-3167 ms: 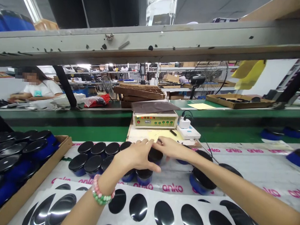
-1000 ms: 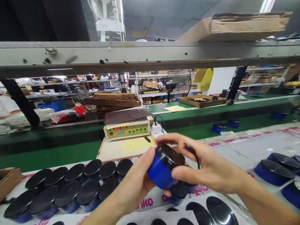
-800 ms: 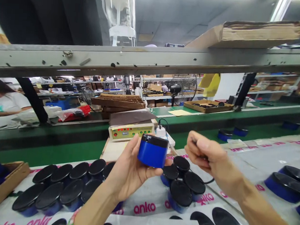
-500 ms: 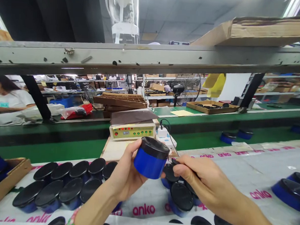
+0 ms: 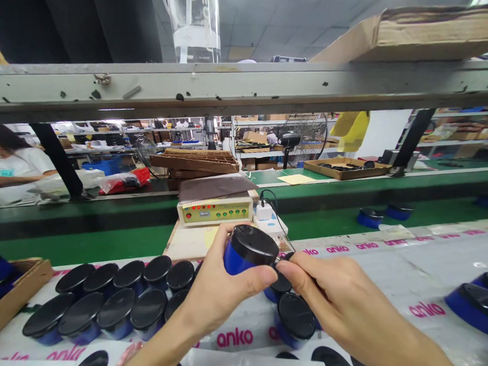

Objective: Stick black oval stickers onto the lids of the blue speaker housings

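Note:
My left hand (image 5: 213, 289) is wrapped round a round blue container with a black top (image 5: 254, 245), held tilted above the table, its thumb along the near side. My right hand (image 5: 331, 281) is closed on a thin tool with a metal tip (image 5: 280, 258); the grip hides most of it. That tip meets the container's right side near the black rim. Whether it presses in or only touches, I cannot tell. Beneath my right hand stand similar containers (image 5: 296, 317). To the left, rows of them (image 5: 117, 309) rest on the plastic-covered table.
A control box with lit buttons (image 5: 214, 210) sits behind my hands, beside a white plug (image 5: 264, 211) with a dark cable. A white sheet with black discs (image 5: 232, 363) lies in front. At left is a cardboard box (image 5: 29, 281); overhead runs a shelf beam (image 5: 248, 86).
My left hand has turned the container, and its thumb has come round to the near side. My right hand has moved slightly left, bringing the tool's tip against the rim.

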`<state>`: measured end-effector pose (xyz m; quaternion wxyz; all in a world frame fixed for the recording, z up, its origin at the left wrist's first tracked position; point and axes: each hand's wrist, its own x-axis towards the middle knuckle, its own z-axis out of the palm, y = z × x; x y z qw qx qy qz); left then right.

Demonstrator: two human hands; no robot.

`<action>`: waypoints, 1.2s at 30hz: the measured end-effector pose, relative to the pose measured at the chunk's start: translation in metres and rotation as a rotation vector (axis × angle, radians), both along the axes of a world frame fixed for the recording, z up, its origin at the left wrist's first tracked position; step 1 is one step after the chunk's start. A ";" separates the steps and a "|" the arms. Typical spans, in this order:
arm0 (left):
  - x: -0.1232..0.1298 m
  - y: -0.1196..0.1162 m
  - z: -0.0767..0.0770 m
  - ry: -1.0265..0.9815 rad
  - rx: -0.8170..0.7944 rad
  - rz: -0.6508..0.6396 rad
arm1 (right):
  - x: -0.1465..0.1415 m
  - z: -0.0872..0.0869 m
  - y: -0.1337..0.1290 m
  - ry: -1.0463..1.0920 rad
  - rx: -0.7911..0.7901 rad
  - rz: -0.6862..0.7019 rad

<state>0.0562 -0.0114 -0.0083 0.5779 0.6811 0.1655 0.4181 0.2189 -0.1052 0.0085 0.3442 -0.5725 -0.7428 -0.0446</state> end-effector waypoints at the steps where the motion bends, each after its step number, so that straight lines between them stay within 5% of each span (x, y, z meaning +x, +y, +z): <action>1: -0.001 0.000 0.001 0.025 0.076 0.039 | 0.000 -0.001 0.001 0.034 0.001 0.022; 6: -0.009 0.006 0.006 0.206 0.703 0.361 | 0.006 -0.004 0.013 0.236 -0.179 0.114; 9: -0.013 0.009 0.009 0.143 1.163 0.562 | 0.007 -0.007 0.021 0.258 -0.173 0.149; 14: -0.019 0.004 0.021 0.027 1.627 0.469 | 0.001 -0.014 0.026 0.231 -0.019 0.278; 20: -0.019 0.002 0.032 0.044 1.709 0.525 | -0.002 -0.023 0.034 0.276 -0.008 0.293; 36: -0.023 0.005 0.025 0.205 1.627 0.392 | -0.008 -0.035 0.040 0.287 -0.018 0.299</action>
